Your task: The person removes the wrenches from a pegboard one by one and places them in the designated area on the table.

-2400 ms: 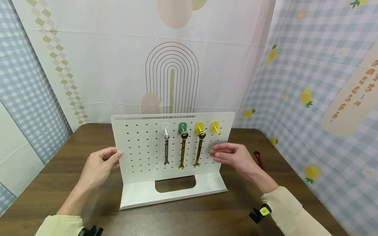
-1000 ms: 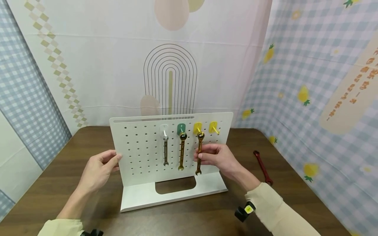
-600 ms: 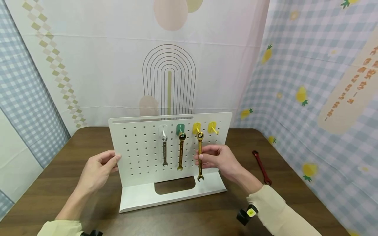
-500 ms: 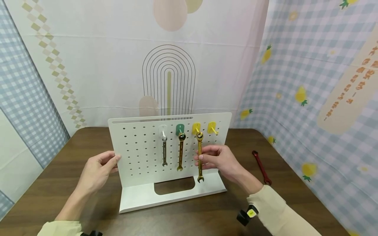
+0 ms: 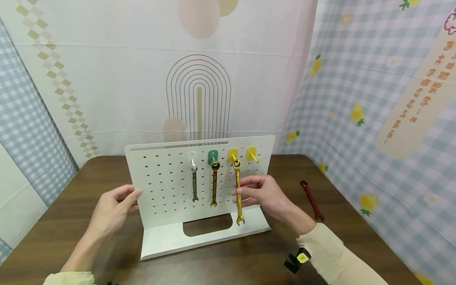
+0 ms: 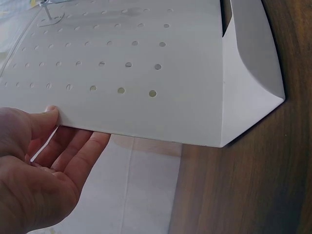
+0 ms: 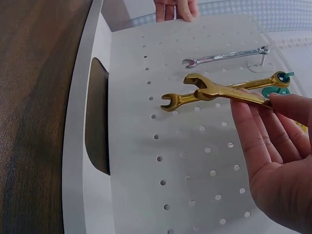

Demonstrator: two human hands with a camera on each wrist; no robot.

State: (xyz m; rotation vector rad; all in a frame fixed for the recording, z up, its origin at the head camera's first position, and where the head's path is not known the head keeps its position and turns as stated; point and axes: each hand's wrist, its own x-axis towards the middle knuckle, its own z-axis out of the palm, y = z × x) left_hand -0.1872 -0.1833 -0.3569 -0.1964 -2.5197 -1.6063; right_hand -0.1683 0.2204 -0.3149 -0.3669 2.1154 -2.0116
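A white pegboard stand (image 5: 164,206) stands on the table. My left hand (image 5: 113,209) pinches its left edge, thumb in front and fingers behind, as the left wrist view also shows. My right hand (image 5: 261,196) pinches a gold combination wrench (image 5: 239,198) between thumb and fingers. That wrench's ring end is at the left yellow hook (image 5: 232,154), and its open end is tilted out from the board. To its left, a second gold wrench (image 5: 214,186) hangs on the green hook (image 5: 213,157), and a smaller silver wrench (image 5: 194,186) hangs on the white hook (image 5: 192,159).
The right yellow hook (image 5: 252,153) carries nothing. A red wrench (image 5: 312,201) lies on the brown table (image 5: 338,241) right of the stand. Patterned cloth (image 5: 142,79) hangs behind and at both sides.
My right hand has moved left from beside the board and taken hold of the gold wrench on the left yellow hook. Its lower end has swung outward. My left hand keeps its hold.
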